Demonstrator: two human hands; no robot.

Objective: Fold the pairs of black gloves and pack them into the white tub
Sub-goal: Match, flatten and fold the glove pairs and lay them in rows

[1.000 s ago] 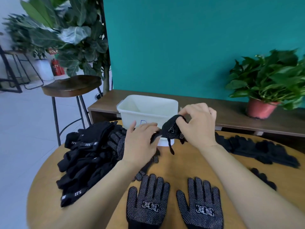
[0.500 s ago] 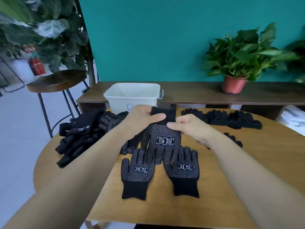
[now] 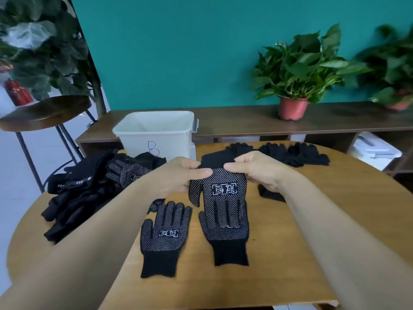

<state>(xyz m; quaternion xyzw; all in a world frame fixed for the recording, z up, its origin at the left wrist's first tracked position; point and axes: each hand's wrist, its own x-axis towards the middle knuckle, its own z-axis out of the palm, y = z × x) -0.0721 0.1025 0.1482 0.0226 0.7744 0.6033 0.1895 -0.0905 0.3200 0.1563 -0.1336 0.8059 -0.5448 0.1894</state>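
From the head camera we see the white tub [image 3: 156, 130] standing open at the far edge of the round table [image 3: 317, 220]. Just in front of the tub, our left hand [image 3: 178, 175] and right hand [image 3: 252, 171] each pinch a corner of the held glove [image 3: 218, 191] at its cuff end. Its long axis runs from the tub toward us, fingers pointing at us, overlapping a flat glove [image 3: 225, 240] whose cuff points toward us. A second flat glove [image 3: 164, 236] lies beside it, fingers toward the tub. A glove pile [image 3: 85, 191] sits left of the tub and a glove row [image 3: 290, 153] right of it. Bare wood lies open along the table edge farthest from the tub.
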